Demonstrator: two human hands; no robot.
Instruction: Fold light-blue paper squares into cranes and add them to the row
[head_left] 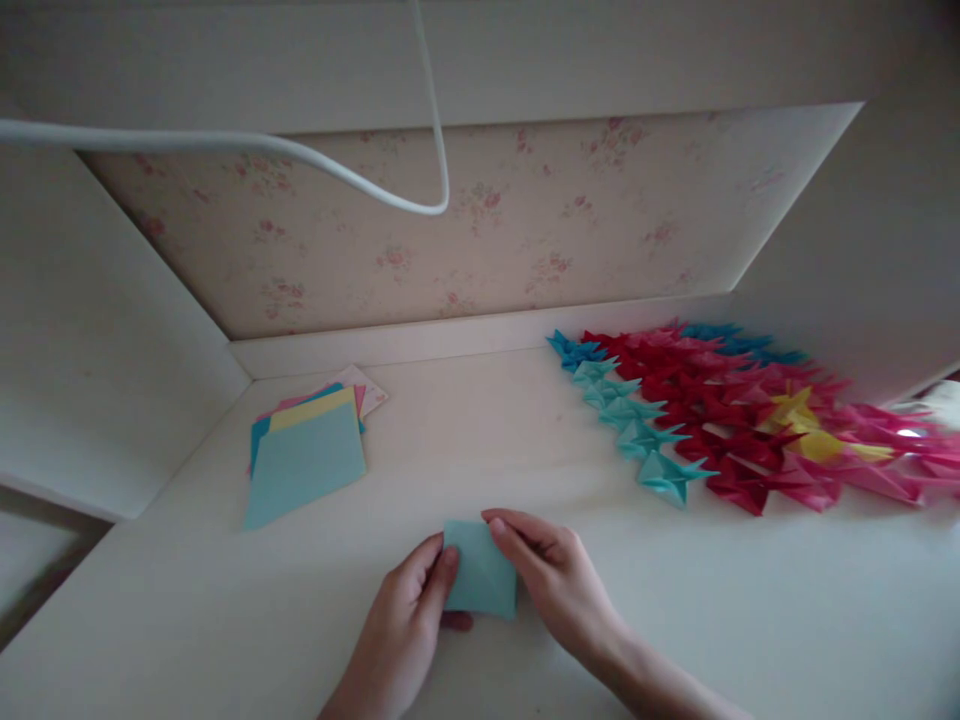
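A small folded square of light turquoise origami paper [481,575] is held between my two hands at the front of the white table. My left hand [409,610] grips its left edge, thumb on top and fingers underneath. At the top right corner, my right hand [551,570] pinches the paper between thumb and index finger. A faint crease shows on the paper's face. Its underside is hidden.
Loose sheets of coloured paper [307,465] lie in a stack at the left, turquoise on top. Rows of folded paper stars [667,475] in turquoise, red, pink, blue and yellow cover the right side. A white cable [337,175] hangs overhead before the flowered back panel [480,240].
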